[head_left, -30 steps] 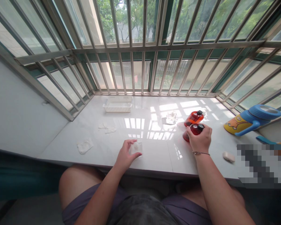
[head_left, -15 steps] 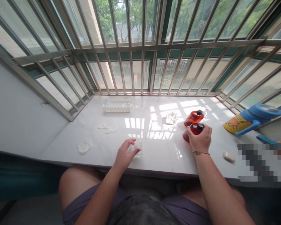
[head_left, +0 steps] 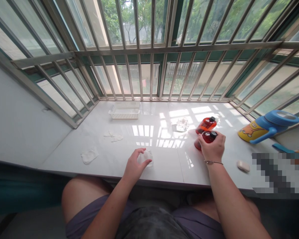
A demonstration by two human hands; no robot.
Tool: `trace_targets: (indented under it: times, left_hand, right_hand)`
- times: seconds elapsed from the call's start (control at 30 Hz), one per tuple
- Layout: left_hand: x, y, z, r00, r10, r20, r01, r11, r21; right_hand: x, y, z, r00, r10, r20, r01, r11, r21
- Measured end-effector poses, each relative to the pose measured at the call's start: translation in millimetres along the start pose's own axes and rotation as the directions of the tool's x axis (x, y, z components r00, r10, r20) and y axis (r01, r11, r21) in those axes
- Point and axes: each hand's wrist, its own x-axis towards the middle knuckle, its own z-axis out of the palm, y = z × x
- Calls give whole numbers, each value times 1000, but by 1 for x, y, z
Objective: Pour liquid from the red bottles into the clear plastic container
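Left hand point(head_left: 134, 166) pinching clear bottle point(head_left: 147, 156); right hand point(head_left: 212, 148) clamped on red bottle point(head_left: 206, 138). Second red bottle point(head_left: 206, 124) just behind; glass point(head_left: 182, 124), basket point(head_left: 125, 113), wipes point(head_left: 89, 155) beyond.

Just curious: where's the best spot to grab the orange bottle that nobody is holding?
Probably around the middle of the orange bottle, coming from above. It seems to lie tilted with its black cap pointing away; the body is the widest part, and the top is clear.

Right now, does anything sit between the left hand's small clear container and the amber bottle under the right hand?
Nothing visible: only bare white sill lies between the small clear container and the amber bottle.
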Motion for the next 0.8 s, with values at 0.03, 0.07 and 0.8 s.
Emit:
trace_targets:
  times: [0.03,0.07,0.8]
  left_hand:
    - [1,1,0,1000,17,-2,-17,1000,-1]
    - [1,2,-1,999,38,1,-38,999,-1]
    - [0,-1,13,993,-33,109,34,999,0]
  right_hand:
    - [0,0,0,1000,0,1,0,1000,-1]
    - [0,0,0,1000,-1,1,1,1000,-1]
    - [-88,-76,-35,863,-423,277,346,893,287]
